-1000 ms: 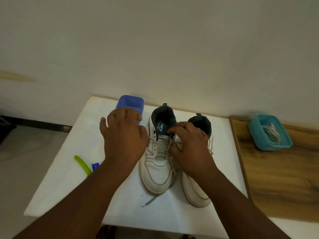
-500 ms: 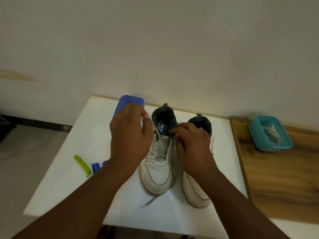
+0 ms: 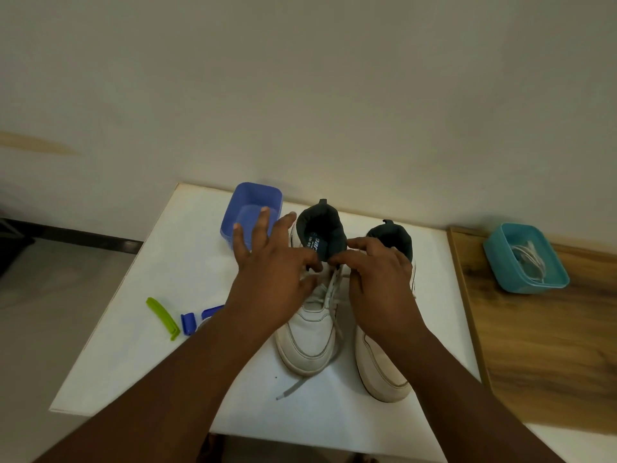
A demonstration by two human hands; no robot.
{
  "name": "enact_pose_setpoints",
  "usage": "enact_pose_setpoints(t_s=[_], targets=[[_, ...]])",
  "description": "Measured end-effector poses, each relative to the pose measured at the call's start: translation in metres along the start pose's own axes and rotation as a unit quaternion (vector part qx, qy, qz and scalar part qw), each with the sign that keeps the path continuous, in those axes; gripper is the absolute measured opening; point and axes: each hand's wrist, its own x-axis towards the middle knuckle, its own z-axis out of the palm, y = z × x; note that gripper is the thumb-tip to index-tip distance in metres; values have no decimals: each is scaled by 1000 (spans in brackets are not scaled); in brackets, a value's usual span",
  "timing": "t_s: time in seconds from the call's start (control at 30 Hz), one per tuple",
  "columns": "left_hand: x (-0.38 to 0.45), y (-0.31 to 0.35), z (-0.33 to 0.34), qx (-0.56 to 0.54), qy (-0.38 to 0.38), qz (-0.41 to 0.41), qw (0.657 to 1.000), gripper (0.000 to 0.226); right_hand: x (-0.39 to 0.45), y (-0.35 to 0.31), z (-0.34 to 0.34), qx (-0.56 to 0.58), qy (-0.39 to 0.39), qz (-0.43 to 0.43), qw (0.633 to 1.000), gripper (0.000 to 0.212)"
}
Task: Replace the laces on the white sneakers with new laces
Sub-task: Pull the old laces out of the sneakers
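White sneakers sit side by side on the white table (image 3: 160, 262), toes toward the person, dark collars toward the wall. Left sneaker (image 3: 309, 332) is the one being worked on; right sneaker (image 3: 384, 369) is just beside it, touching or nearly so. Both hands are over the left sneaker's upper eyelet area, right below the dark tongue. Left hand (image 3: 273, 279) comes in from the left side of the shoe: three outer fingers splayed straight up toward the blue tub (image 3: 253, 202), thumb and index curled down at the lace, apparently pinching it, though the contact point is partly hidden. Right hand (image 3: 380, 282) lies across the gap between the two shoes, covering the right sneaker's lacing; its fingers are curled, thumb and index pinching the lace at the top of the left shoe. Old lace (image 3: 334, 295) is partly threaded, one strand running down the right side of the left sneaker and trailing off the toe onto the table, with its tip well clear of both hands. Teal tub (image 3: 547, 282) holding coiled white laces (image 3: 531, 259) sits on the wooden surface (image 3: 551, 362) to the right, well apart from the hands. Green clip (image 3: 163, 317) and blue clips (image 3: 188, 324) lie on the table left of the left forearm.
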Motion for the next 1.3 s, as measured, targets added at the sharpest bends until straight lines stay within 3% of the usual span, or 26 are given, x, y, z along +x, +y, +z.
enact_pose_setpoints(t_s=[0.17, 0.27, 0.37, 0.47, 0.67, 0.8, 0.87, 0.97, 1.03, 1.1, 1.23, 1.3], targets=[[3, -7, 2, -2, 61, 9, 998, 24, 2, 0, 0, 15, 7, -7, 1000, 35], [5, -11, -1, -106, 109, -42, 988, 21, 0, -1, -3, 19, 0, -14, 1000, 27], [2, -5, -22, -252, 253, -76, 931, 15, -1, -1, -4, 17, -6, -10, 1000, 20], [-1, 2, -34, -353, 280, -74, 890, 17, -2, -5, -4, 18, 2, -4, 1000, 19], [-2, 2, -40, -317, 234, -117, 911, 9, -1, -16, -14, 14, -50, -29, 998, 25], [-8, 1, -50, -266, 165, -133, 940, 18, -5, -23, -16, -38, -94, -56, 993, 28], [-10, -2, -49, -221, 75, -150, 961, 26, -8, -24, -14, -61, -106, -56, 991, 26], [-10, -10, -37, -124, -151, -188, 962, 31, -12, -26, -8, -93, -106, -76, 987, 20], [-12, -11, -28, -85, -216, -180, 956, 35, -12, -26, -5, -108, -100, -89, 985, 19], [-13, -10, -25, -68, -178, -159, 969, 38, -11, -27, -3, -110, -92, -92, 985, 17], [-9, -8, -29, -103, -30, -140, 984, 43, -12, -30, 7, -119, -87, -96, 984, 16], [-6, -3, -23, -112, -44, -144, 982, 51, -11, -29, 12, -116, -82, -97, 985, 14]])
